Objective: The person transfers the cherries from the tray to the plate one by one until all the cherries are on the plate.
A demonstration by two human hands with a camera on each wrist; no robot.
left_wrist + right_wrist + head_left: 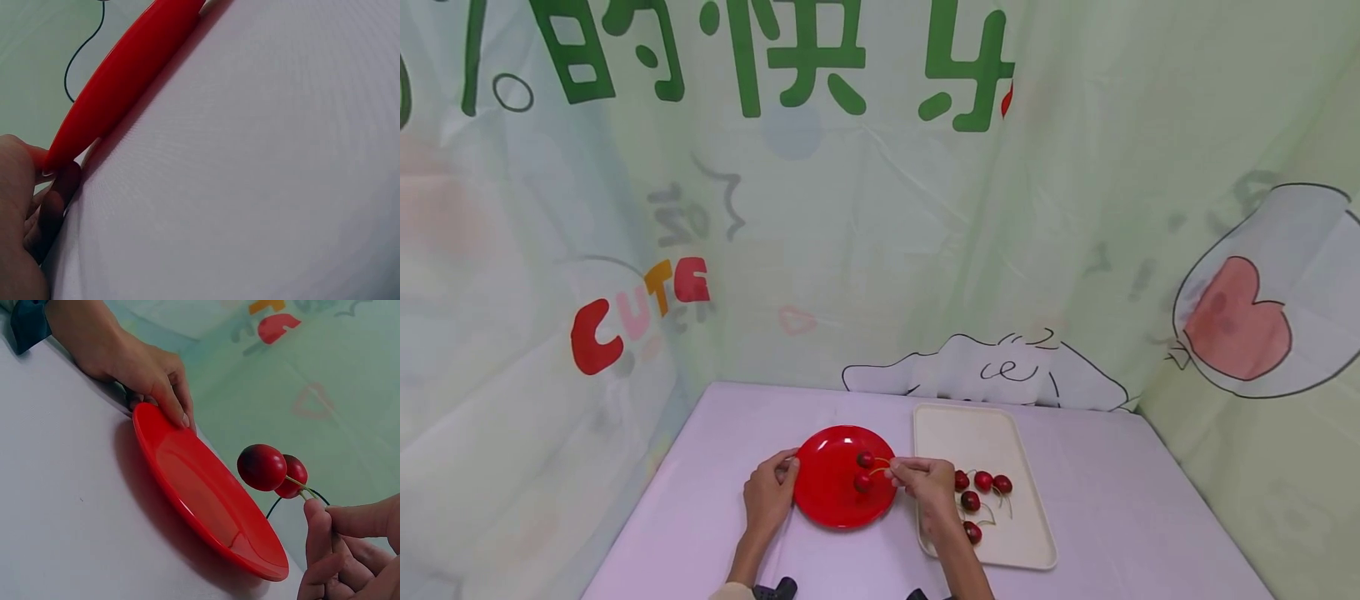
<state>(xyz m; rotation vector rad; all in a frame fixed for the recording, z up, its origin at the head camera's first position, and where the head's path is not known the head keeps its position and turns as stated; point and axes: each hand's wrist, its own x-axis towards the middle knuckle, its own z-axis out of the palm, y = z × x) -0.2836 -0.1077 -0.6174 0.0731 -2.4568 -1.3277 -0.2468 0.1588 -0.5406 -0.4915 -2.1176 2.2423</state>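
Note:
My left hand (767,497) grips the left rim of a round, glossy red plate (823,487), thumb on top and fingers beneath. In the left wrist view the plate (119,84) is seen edge-on, tilted above the white surface. My right hand (931,487) pinches the thin stems of two dark red cherries (863,482) between thumb and fingertips. Both cherries hang over the right part of the plate. From the right wrist view, the cherries (262,467) are apart from the plate, which carries nothing on its visible inner face.
A cream rectangular tray (977,433) stands right of the plate, with several stemmed cherries (970,501) lying in it. My right forearm crosses its near left corner. A pale table (1120,500) runs back to printed curtains (880,250) behind and at both sides.

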